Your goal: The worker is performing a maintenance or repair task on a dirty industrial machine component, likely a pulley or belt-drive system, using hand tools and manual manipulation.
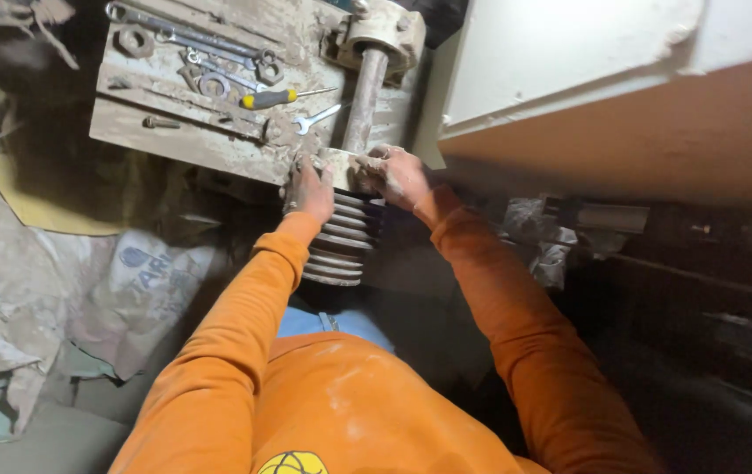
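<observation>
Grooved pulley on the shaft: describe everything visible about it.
The grooved pulley is a dusty grey metal stack of several parallel belt grooves, mounted on the end of a rusty shaft that runs up to a bearing housing. No belts sit in its grooves. The left hand and right hand grip its upper end from either side.

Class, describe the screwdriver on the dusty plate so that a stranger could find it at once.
Start at the dusty metal plate above the two hands, strewn with spanners and nuts. Near its right edge, left of the round shaft, lies the screwdriver. Its yellow-and-black handle is the only bright colour among grey tools.
</observation>
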